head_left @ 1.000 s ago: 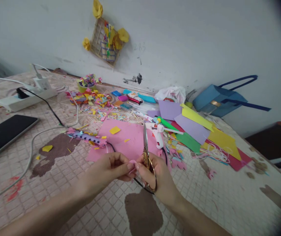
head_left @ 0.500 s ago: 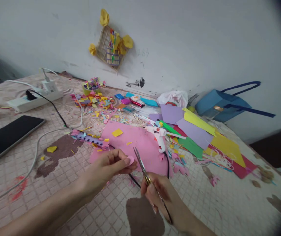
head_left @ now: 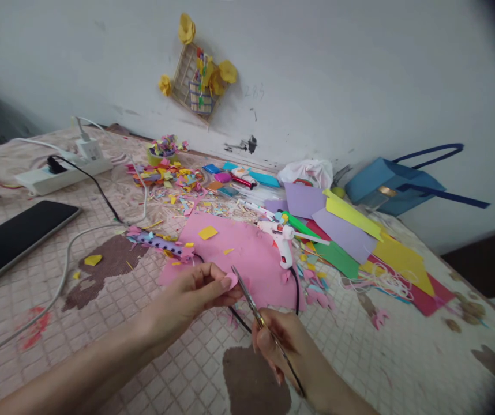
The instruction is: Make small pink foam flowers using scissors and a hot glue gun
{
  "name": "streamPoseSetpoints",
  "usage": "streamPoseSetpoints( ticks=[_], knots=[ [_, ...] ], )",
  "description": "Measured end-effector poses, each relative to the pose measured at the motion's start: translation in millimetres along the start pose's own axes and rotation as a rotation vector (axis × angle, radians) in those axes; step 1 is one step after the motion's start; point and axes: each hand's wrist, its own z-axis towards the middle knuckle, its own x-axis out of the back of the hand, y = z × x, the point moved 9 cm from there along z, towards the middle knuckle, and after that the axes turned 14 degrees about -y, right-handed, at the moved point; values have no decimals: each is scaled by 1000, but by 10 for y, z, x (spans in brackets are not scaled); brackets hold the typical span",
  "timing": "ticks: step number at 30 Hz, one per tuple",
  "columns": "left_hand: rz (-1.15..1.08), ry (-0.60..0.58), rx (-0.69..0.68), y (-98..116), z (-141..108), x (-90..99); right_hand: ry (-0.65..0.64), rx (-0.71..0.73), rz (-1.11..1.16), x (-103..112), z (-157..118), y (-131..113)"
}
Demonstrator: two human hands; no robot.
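Observation:
Between the thumb and fingers of my left hand [head_left: 206,288] is a small pink foam piece [head_left: 232,280] with a rounded edge. My right hand [head_left: 284,343] grips a pair of scissors [head_left: 251,302], whose blades point up and left and look nearly closed. The blade tips lie right beside the pink piece; whether they touch it I cannot tell. Under and beyond both hands lies a large pink sheet [head_left: 251,245] with a yellow scrap [head_left: 208,232] on it. A white glue gun [head_left: 281,239] rests on the sheet's right side.
A purple decorated strip [head_left: 161,244] lies left of the sheet. Farther left are a phone [head_left: 22,239] and a power strip [head_left: 63,178] with cables. Coloured scraps [head_left: 169,176] heap at the back. Coloured sheets [head_left: 345,233], white string [head_left: 381,281] and a blue bag [head_left: 392,187] are on the right.
The scissor tips have shifted slightly left and down, closer to the pink piece, and the blades look more closed. My left hand keeps its hold on the piece.

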Motion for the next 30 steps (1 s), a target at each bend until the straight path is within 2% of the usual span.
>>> streamPoseSetpoints(
  ticks=[11, 20, 30],
  knots=[
    [-28, -2, -13, -27, 9, 13, 30, -10, -31, 8, -21, -10],
    [-45, -10, -15, -25, 3, 17, -4, -7, -58, -8, -12, 39],
    [22, -90, -16, 19, 2, -5, 8, -26, -104, 31, -29, -24]
  ],
)
